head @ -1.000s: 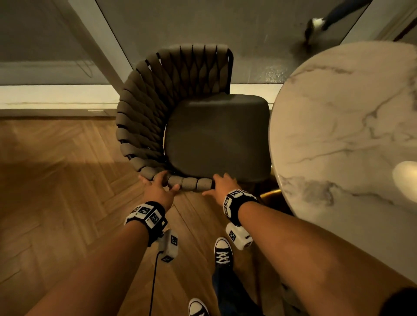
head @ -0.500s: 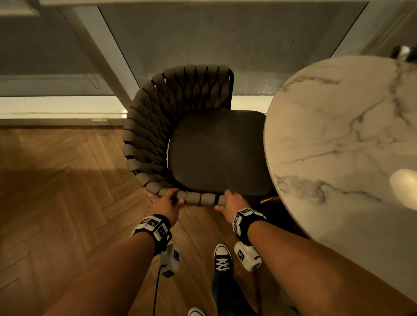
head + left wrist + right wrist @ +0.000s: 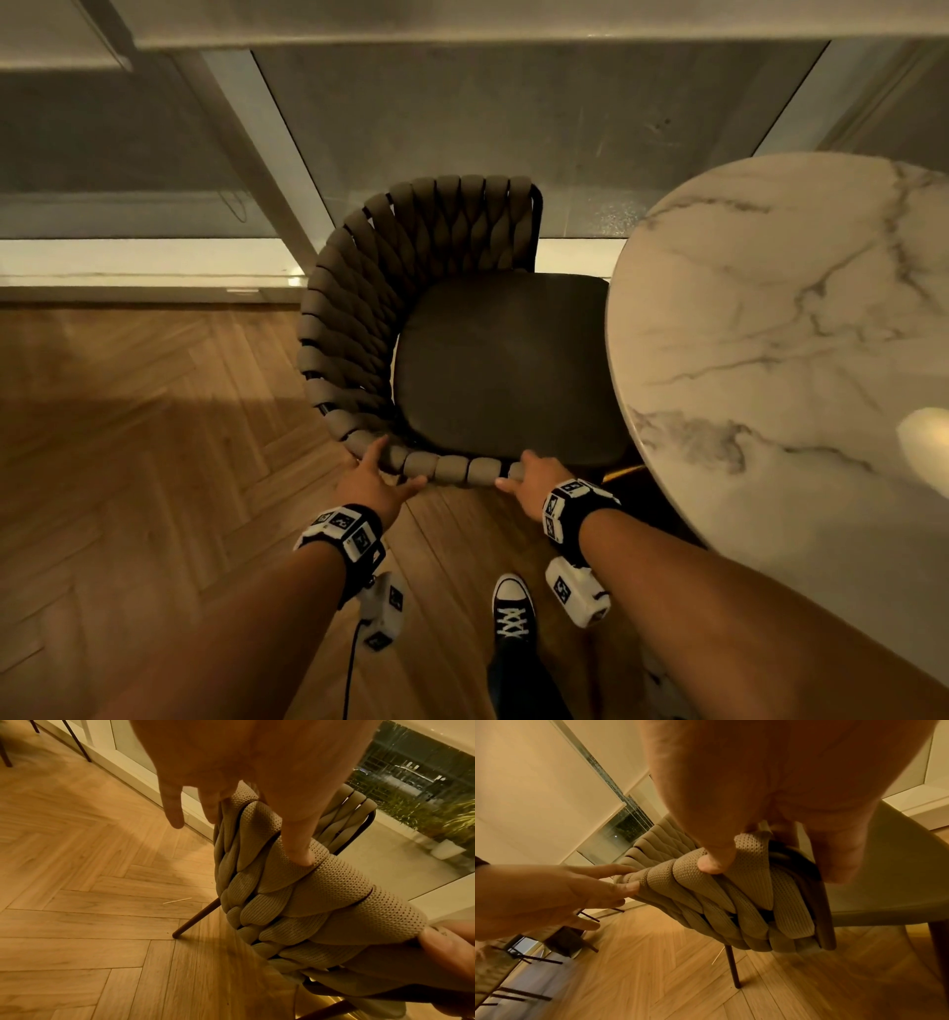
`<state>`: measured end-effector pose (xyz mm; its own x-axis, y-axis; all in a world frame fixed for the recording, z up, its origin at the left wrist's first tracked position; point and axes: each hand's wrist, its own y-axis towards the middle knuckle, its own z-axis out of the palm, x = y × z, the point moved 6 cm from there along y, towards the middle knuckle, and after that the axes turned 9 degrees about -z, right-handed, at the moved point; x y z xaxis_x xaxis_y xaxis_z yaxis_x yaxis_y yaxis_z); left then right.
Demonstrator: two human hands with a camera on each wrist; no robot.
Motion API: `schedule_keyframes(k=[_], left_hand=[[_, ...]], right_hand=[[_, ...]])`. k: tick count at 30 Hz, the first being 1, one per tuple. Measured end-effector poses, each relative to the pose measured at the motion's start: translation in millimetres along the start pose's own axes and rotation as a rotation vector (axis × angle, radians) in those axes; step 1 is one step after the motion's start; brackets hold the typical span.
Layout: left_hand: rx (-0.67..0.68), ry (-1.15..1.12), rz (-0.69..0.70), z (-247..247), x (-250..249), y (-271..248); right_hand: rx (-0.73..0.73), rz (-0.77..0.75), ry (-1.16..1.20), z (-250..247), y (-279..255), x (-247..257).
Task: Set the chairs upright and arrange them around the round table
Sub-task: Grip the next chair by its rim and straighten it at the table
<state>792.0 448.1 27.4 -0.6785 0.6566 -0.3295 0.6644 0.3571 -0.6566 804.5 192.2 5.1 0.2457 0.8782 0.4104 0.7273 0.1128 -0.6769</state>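
Note:
A chair [image 3: 503, 360] with a woven taupe back and a dark seat cushion stands upright on its legs, its seat front tucked just under the edge of the round marble table [image 3: 770, 334]. My left hand [image 3: 375, 478] lies on the near woven rim with straight fingers, touching it without gripping; in the left wrist view one fingertip [image 3: 299, 856] rests on a woven band [image 3: 308, 892]. My right hand [image 3: 529, 475] grips the same rim further right. Its thumb [image 3: 716, 866] presses the weave [image 3: 731, 898] and its fingers curl over behind.
A glass door with a pale frame [image 3: 257, 154] stands right behind the chair. My shoe [image 3: 511, 606] is on the herringbone floor below the hands. A thin stick [image 3: 177, 900] lies near a chair leg [image 3: 195, 919]. Another dark chair [image 3: 564, 941] shows at far left.
The chair has slid right, its seat now under the table's edge. My left hand's fingers have straightened from a grip on the rim; the right hand still holds on.

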Motion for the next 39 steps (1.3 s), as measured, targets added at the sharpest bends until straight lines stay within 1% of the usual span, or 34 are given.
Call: schedule_keyframes(k=[4,8,14,20,23,29,34,39], left_hand=[[-0.015,0.076,-0.006,1,3,-5],[-0.035,0.053,-0.022,5,-3,-4],[-0.045,-0.028,-0.018,12,-23,1],[-0.062,0.024,-0.017,9,-35,18],[-0.078,0.047,-0.021,7,-34,16],[-0.067,0.053,-0.029,10,-22,0],[-0.076,0.080,-0.017,17,-16,-7],[-0.062,0.089,-0.013,16,-16,-6]], right_hand=[[-0.002,-0.010,-0.006,9,-6,-5],[0.002,-0.019,-0.014,13,-3,-7],[-0.013,-0.052,0.040,-2,2,-11],[0.023,-0.096,0.021,-15,15,-4],[0.028,-0.088,0.016,-14,13,-3],[0.044,-0.071,0.012,0,4,-6],[0.013,-0.068,0.011,6,-5,-17],[-0.005,-0.074,0.032,8,-4,-17]])
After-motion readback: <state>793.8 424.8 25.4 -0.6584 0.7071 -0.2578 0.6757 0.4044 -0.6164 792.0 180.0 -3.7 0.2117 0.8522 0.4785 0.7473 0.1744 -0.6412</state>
